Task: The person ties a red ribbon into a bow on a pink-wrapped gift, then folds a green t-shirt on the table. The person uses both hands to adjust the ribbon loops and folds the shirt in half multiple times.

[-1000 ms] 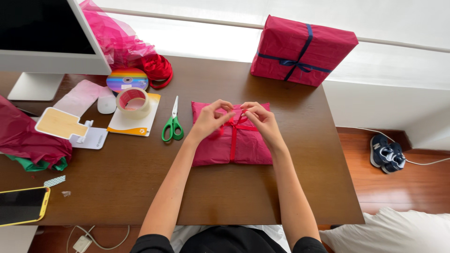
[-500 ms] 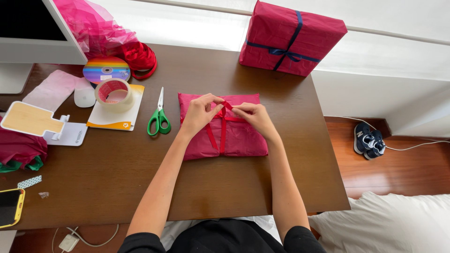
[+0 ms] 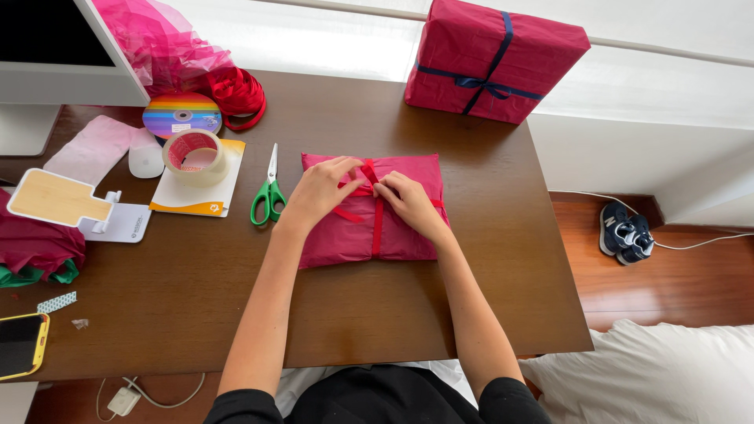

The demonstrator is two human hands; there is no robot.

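We see a wide brown worktop [image 3: 236, 290] with our things spread on it. At the far edge stands a big red gift box [image 3: 495, 63] tied with dark blue ribbon. At the far left sits a computer screen [image 3: 63, 55] with crumpled pink tissue paper [image 3: 157, 43] beside it.

In the middle, right in front of us, lies the pink wrapped parcel [image 3: 345, 235]. It looks soft and light, like cloth inside thin paper. The paper looks thin, so we think it tears or creases if we pull hard. We judge it best to hold it flat by its sides, or press down on top.

Our left hand [image 3: 318, 192] rests on the parcel's top, fingers curled, pinching a loop of the red ribbon [image 3: 378, 228]. Our right hand [image 3: 408, 202] lies just beside it, fingertips closed on the ribbon where the bands cross. The ribbon looks thin and slippery, so we think it slides loose unless we grip close to the knot.

Left of the parcel lie green scissors [image 3: 269, 196], near it but not touching. Further left is a roll of clear tape [image 3: 195, 155] on a white and orange card [image 3: 188, 204]. Behind these are a rainbow ribbon spool [image 3: 181, 116] and a bundle of red ribbon [image 3: 236, 94]. A yellow phone [image 3: 20, 345] sits at the near left corner.
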